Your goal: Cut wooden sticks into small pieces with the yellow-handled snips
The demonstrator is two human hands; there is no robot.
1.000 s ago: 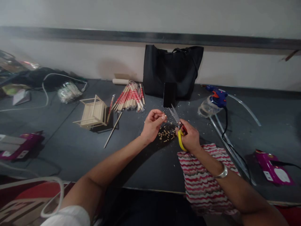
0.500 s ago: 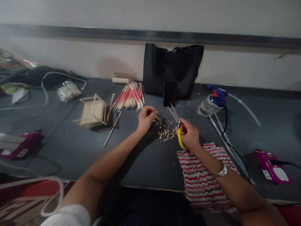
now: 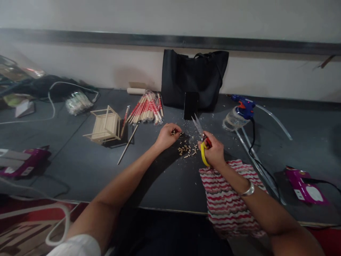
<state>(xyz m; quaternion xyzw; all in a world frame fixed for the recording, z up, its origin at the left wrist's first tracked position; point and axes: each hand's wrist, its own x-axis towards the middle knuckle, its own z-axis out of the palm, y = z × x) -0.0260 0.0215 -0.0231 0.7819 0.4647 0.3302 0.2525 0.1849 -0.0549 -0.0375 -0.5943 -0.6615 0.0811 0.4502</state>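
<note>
A small stick-built frame (image 3: pixel 105 125) sits left of the wrapped chopsticks (image 3: pixel 146 110). The left hand (image 3: pixel 166 136) pinches a few cut stick bits (image 3: pixel 188 149) (a loose pile on the grey table (image 3: pixel 87 167)). Just right of the pile, the right hand (image 3: pixel 213 152) grips yellow-handled scissors (image 3: pixel 199 128), blades parted

left hand (image 3: pixel 166 137) | was raised, now lowered | fingers at wood bits (image 3: pixel 188 149)
</note>
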